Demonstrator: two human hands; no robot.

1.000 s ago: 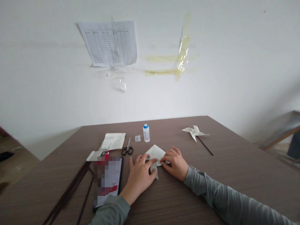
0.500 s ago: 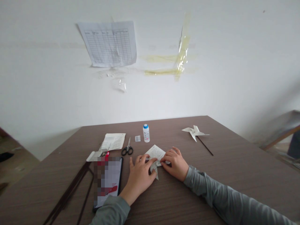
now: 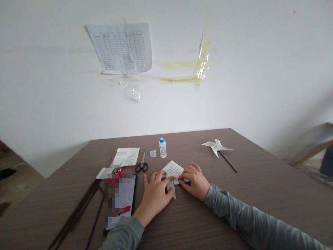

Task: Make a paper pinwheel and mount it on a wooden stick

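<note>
From the head camera, the folded paper (image 3: 172, 171) lies flat on the brown table (image 3: 249, 194), pinned between both hands. The left hand (image 3: 155, 195) presses down with fingers spread, its fingertips on the paper's near left edge. The right hand (image 3: 195, 181) has its fingers curled onto the paper's right corner. Behind the paper stand a glue bottle (image 3: 162, 147) and scissors (image 3: 142, 165); a paper pinwheel (image 3: 216, 147) lies well apart to the right.

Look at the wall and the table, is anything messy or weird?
Yes, on the wall. Yellowed tape strips hang crinkled with nothing under them, and the printed chart is stuck on crooked, with torn clear tape below it. On the table, both hands press a folded paper; nothing looks spilled.
</note>
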